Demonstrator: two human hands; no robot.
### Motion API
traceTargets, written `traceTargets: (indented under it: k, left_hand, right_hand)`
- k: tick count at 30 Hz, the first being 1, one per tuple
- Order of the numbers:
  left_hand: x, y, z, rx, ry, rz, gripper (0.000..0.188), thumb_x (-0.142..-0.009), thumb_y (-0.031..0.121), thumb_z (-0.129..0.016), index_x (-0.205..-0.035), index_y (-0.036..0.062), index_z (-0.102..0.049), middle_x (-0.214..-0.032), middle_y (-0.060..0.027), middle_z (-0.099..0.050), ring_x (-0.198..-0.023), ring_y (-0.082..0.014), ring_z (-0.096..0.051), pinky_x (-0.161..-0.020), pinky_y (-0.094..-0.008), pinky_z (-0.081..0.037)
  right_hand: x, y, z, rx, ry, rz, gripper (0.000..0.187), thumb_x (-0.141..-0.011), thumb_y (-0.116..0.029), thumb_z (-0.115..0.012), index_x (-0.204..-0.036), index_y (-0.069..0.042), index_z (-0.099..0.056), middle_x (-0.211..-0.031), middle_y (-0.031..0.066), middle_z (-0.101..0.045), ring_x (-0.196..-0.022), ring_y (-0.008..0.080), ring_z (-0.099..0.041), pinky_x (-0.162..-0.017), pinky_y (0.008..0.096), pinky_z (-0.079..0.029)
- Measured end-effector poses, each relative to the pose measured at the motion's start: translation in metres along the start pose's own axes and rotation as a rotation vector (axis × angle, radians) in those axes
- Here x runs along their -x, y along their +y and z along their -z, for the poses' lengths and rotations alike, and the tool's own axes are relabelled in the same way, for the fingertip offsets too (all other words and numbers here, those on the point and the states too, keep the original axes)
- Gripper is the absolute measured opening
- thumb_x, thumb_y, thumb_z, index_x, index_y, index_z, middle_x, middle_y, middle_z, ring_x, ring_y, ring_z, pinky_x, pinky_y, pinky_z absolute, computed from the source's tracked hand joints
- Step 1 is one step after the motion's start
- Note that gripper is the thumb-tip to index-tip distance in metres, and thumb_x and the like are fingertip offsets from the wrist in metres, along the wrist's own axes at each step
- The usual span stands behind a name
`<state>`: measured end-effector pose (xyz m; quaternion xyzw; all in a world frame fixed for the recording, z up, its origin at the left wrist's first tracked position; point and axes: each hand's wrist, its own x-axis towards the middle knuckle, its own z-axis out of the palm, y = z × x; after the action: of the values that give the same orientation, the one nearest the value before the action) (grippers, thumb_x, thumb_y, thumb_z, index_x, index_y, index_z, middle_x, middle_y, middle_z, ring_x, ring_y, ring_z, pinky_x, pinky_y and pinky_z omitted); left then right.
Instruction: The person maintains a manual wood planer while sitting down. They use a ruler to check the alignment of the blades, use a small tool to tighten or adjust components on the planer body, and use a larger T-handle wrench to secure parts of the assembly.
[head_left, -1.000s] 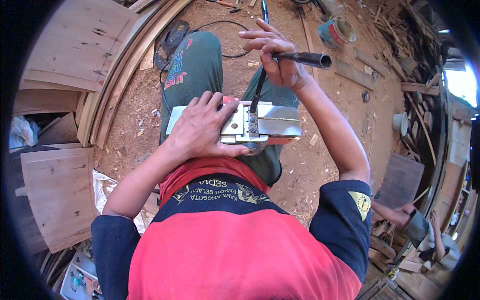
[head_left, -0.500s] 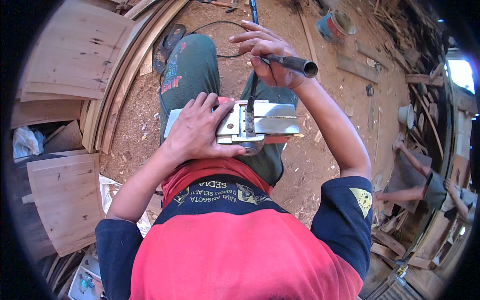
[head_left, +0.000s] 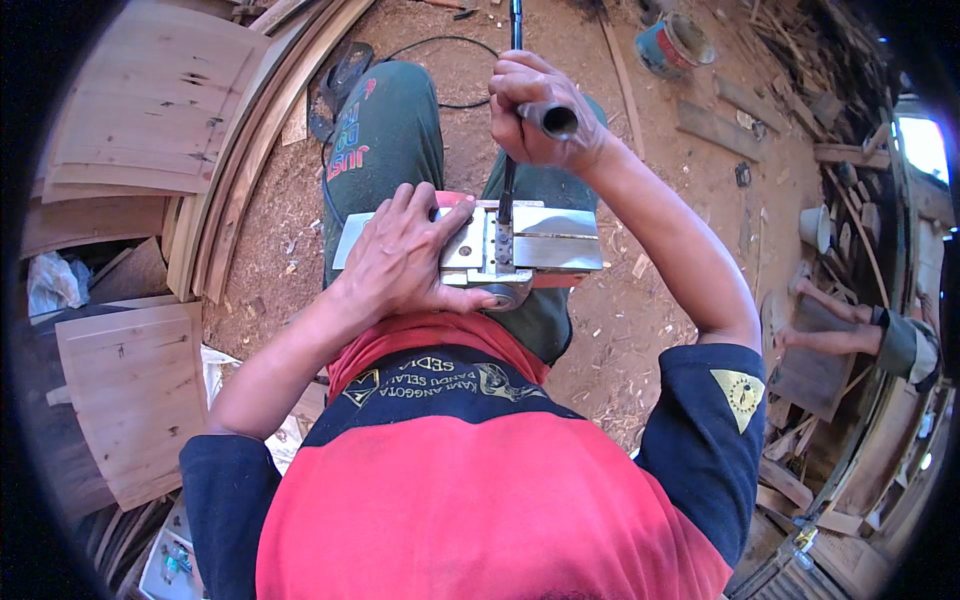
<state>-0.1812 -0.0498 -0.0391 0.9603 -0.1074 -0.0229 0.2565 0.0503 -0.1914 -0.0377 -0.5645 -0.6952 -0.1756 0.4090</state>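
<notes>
An upturned electric hand planer (head_left: 557,252) lies across my thighs, its flat metal sole facing up. My left hand (head_left: 405,250) clasps its left half, with the fingers over the sole and the thumb along the near edge by a round housing. My right hand (head_left: 535,105) is closed around the handle of a dark T-shaped socket wrench (head_left: 508,182). The wrench's lower end meets the bolted cutter block in the planer's middle slot. One open tube end of the wrench sticks out toward me, and another thin end extends beyond my fist.
Wood panels (head_left: 150,110) and long boards stand at the left. A black cable (head_left: 440,40) runs over the shaving-strewn ground (head_left: 640,330). A paint-stained bucket (head_left: 665,48) and loose planks (head_left: 718,132) lie ahead on the right. Another person's legs (head_left: 835,338) show at the far right.
My right hand has gone from loosely spread fingers to a closed grip on the wrench, whose tube end has swung left. My left hand keeps its hold. The other person's legs have shifted.
</notes>
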Motion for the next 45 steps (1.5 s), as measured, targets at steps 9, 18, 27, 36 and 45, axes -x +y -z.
traceTargets:
  k: [9, 18, 27, 36, 45]
  left_hand:
    - [0.001, 0.000, -0.001, -0.001, 0.057, -0.076, 0.108, -0.072, 0.078, -0.076, -0.149, 0.0065, -0.054, -0.113, -0.0202, -0.055, -0.106, -0.0385, -0.055, -0.096, -0.0510, -0.048]
    - [0.001, 0.001, -0.002, 0.015, 0.014, -0.018, 0.107, -0.071, 0.075, -0.078, -0.152, 0.0096, -0.053, -0.115, -0.0204, -0.056, -0.108, -0.0401, -0.057, -0.097, -0.0523, -0.048]
    - [0.002, 0.003, -0.001, -0.016, 0.090, -0.056, 0.101, -0.073, 0.079, -0.076, -0.136, 0.0012, -0.062, -0.117, -0.0192, -0.059, -0.108, -0.0359, -0.057, -0.094, -0.0478, -0.049]
    - [0.001, 0.002, -0.002, 0.001, 0.030, -0.014, 0.106, -0.071, 0.075, -0.078, -0.149, 0.0060, -0.056, -0.115, -0.0195, -0.056, -0.108, -0.0381, -0.056, -0.099, -0.0512, -0.048]
    - [0.001, -0.001, -0.003, 0.037, 0.006, -0.006, 0.105, -0.071, 0.074, -0.078, -0.148, 0.0072, -0.056, -0.115, -0.0191, -0.057, -0.109, -0.0390, -0.057, -0.099, -0.0525, -0.049]
  right_hand:
    - [-0.004, 0.010, 0.030, 0.003, -0.238, 0.072, 0.054, -0.073, -0.001, -0.079, -0.116, -0.008, -0.047, -0.089, 0.0094, -0.061, -0.086, 0.0368, -0.066, -0.098, 0.0511, -0.054]
    - [-0.017, -0.028, 0.023, -0.026, -0.149, -0.123, 0.014, -0.078, 0.004, -0.065, -0.082, -0.004, -0.055, -0.087, 0.0123, -0.062, -0.096, 0.0370, -0.066, -0.092, 0.0439, -0.054]
    - [-0.028, -0.029, 0.036, 0.038, -0.251, 0.025, 0.046, -0.069, -0.015, -0.085, -0.106, -0.012, -0.059, -0.089, 0.0063, -0.065, -0.087, 0.0298, -0.066, -0.087, 0.0420, -0.054]
    - [-0.030, -0.031, 0.036, 0.099, -0.251, 0.042, 0.046, -0.078, -0.012, -0.079, -0.114, -0.008, -0.051, -0.087, 0.0096, -0.062, -0.076, 0.0332, -0.064, -0.077, 0.0464, -0.053]
    - [-0.032, -0.035, 0.041, 0.100, -0.256, 0.063, 0.044, -0.079, -0.009, -0.078, -0.114, -0.008, -0.052, -0.083, 0.0072, -0.061, -0.074, 0.0315, -0.063, -0.075, 0.0462, -0.053]
